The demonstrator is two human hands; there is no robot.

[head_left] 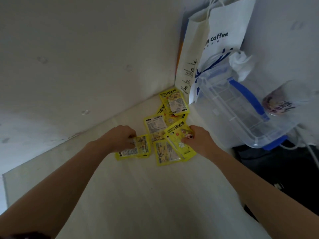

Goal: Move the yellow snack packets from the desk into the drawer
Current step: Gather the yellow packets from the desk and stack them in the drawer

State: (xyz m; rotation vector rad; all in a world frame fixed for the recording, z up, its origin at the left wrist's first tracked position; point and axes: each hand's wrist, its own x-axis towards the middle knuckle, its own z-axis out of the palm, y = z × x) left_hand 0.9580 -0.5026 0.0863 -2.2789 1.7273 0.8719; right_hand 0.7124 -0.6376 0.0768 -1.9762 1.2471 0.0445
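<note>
Several yellow snack packets (174, 104) lie scattered on the white desk (146, 195) near the wall corner. My left hand (119, 138) grips the nearest left packet (136, 149) by its top edge. My right hand (198, 140) pinches another yellow packet (177, 137) lying slantwise across the pile. One more packet (166, 153) lies flat between my hands. No drawer is in view.
A white paper coffee bag (221, 40) stands against the wall behind the packets. A clear plastic box with blue handles (241, 109) sits to the right, a cup (279, 104) beyond it. Dark items (276, 166) lie at the desk's right edge.
</note>
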